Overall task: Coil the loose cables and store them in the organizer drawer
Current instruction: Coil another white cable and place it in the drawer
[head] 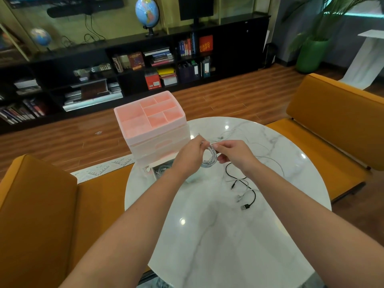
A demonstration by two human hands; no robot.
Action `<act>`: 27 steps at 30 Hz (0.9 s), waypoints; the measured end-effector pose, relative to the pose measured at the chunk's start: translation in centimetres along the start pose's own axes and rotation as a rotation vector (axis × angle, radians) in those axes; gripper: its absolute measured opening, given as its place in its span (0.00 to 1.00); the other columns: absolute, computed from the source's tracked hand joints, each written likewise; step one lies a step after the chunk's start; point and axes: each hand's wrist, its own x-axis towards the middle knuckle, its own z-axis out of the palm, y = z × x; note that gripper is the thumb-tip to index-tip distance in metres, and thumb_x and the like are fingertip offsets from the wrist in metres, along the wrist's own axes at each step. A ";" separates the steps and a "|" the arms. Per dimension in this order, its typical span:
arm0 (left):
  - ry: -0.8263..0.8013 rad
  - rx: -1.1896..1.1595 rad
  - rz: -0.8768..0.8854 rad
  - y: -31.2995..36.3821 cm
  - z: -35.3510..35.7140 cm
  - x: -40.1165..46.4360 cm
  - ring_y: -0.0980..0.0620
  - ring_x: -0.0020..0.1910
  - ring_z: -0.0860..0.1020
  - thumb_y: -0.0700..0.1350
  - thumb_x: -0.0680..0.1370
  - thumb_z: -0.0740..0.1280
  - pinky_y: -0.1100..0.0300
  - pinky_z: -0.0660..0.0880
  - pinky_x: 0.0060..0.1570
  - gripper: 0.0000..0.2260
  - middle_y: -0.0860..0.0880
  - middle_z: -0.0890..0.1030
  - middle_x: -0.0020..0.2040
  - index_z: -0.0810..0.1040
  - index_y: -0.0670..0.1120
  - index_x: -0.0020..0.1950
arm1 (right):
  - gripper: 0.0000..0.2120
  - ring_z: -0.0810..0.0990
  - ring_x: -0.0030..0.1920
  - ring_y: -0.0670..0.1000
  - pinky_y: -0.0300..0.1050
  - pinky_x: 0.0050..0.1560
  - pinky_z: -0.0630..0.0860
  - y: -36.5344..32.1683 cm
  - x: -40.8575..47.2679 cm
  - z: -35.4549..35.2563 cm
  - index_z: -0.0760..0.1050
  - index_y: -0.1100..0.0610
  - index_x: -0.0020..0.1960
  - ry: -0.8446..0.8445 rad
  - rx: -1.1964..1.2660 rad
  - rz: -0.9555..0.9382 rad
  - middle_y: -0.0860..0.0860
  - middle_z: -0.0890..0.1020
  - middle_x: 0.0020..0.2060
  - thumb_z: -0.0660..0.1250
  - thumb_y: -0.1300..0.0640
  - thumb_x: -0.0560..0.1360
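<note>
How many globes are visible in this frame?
2. A large globe stands on top of the black shelf unit near centre; a smaller globe stands at far left. No others show.

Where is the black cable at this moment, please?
In the head view the black cable lies loose on the white table, right of centre, just below the right hand and tangled with a white cable.

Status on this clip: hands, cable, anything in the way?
Left hand and right hand both grip the white coil. Drawer open, cable inside. Black cable loose on table. Path unobstructed.
</note>
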 end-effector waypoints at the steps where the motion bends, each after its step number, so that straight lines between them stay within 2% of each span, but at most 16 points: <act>1: -0.027 -0.047 -0.010 0.0 0.0 0.0 0.50 0.45 0.75 0.52 0.84 0.55 0.56 0.68 0.40 0.09 0.50 0.77 0.47 0.70 0.49 0.53 | 0.09 0.80 0.34 0.49 0.41 0.42 0.80 0.0 0.1 -0.2 0.83 0.60 0.53 -0.018 -0.017 -0.014 0.53 0.84 0.42 0.68 0.56 0.77; 4: -0.078 -0.172 -0.045 0.1 -0.1 -0.1 0.48 0.45 0.76 0.51 0.84 0.56 0.55 0.70 0.42 0.08 0.46 0.78 0.51 0.67 0.50 0.59 | 0.08 0.81 0.34 0.49 0.44 0.43 0.81 0.0 0.3 -0.4 0.82 0.61 0.51 -0.040 -0.110 -0.060 0.53 0.83 0.38 0.66 0.57 0.79; 6: -0.092 -0.189 -0.049 0.3 -0.1 0.0 0.49 0.42 0.75 0.51 0.84 0.56 0.55 0.69 0.40 0.07 0.44 0.78 0.51 0.66 0.49 0.57 | 0.08 0.79 0.36 0.48 0.42 0.42 0.81 0.2 0.2 0.0 0.80 0.60 0.51 -0.038 -0.176 -0.083 0.52 0.81 0.37 0.62 0.58 0.81; 9: -0.103 -0.188 -0.065 0.5 -0.1 0.1 0.55 0.43 0.73 0.50 0.84 0.56 0.63 0.68 0.38 0.07 0.52 0.75 0.46 0.67 0.47 0.54 | 0.09 0.78 0.40 0.48 0.38 0.38 0.78 0.6 0.1 0.7 0.77 0.60 0.54 -0.031 -0.219 -0.090 0.52 0.80 0.42 0.59 0.59 0.82; 12: -0.112 -0.186 -0.085 0.2 0.1 -0.2 0.59 0.41 0.71 0.50 0.84 0.56 0.65 0.66 0.37 0.07 0.54 0.73 0.43 0.68 0.47 0.53 | 0.08 0.80 0.37 0.47 0.36 0.36 0.78 0.3 0.0 0.6 0.77 0.62 0.56 0.020 -0.044 -0.056 0.53 0.81 0.40 0.64 0.61 0.79; 15: -0.053 -0.216 -0.090 0.0 0.6 -0.7 0.57 0.42 0.72 0.48 0.84 0.56 0.64 0.68 0.39 0.07 0.52 0.75 0.45 0.69 0.46 0.53 | 0.11 0.82 0.36 0.51 0.42 0.37 0.81 -0.2 -0.1 0.1 0.75 0.64 0.57 -0.007 0.158 0.083 0.58 0.82 0.39 0.69 0.63 0.76; 18: -0.009 -0.190 -0.097 0.4 0.8 -0.9 0.56 0.42 0.74 0.49 0.84 0.56 0.59 0.69 0.40 0.06 0.53 0.75 0.43 0.68 0.47 0.52 | 0.10 0.82 0.37 0.51 0.43 0.39 0.80 -0.2 -0.1 0.1 0.79 0.65 0.55 -0.043 0.082 0.179 0.59 0.84 0.43 0.68 0.60 0.77; 22: 0.072 -0.049 -0.075 0.9 0.7 -1.0 0.52 0.39 0.76 0.51 0.84 0.54 0.55 0.70 0.36 0.08 0.51 0.77 0.42 0.66 0.49 0.52 | 0.06 0.81 0.40 0.48 0.43 0.42 0.75 -0.7 -0.4 0.1 0.82 0.60 0.46 -0.022 0.043 0.220 0.52 0.83 0.38 0.71 0.59 0.70; 25: 0.135 0.024 -0.089 1.1 0.7 -1.1 0.52 0.38 0.75 0.52 0.84 0.53 0.55 0.68 0.33 0.08 0.54 0.77 0.42 0.67 0.50 0.52 | 0.12 0.80 0.41 0.47 0.44 0.44 0.74 -1.4 -0.7 -0.1 0.82 0.55 0.50 -0.077 0.028 0.234 0.50 0.83 0.39 0.76 0.60 0.67; 27: 0.168 0.040 -0.095 1.3 0.7 -1.1 0.51 0.38 0.75 0.52 0.84 0.53 0.56 0.66 0.33 0.08 0.55 0.75 0.42 0.67 0.50 0.52 | 0.13 0.80 0.41 0.47 0.44 0.45 0.74 -1.8 -0.7 -0.1 0.80 0.55 0.52 -0.106 0.036 0.255 0.50 0.83 0.38 0.75 0.61 0.69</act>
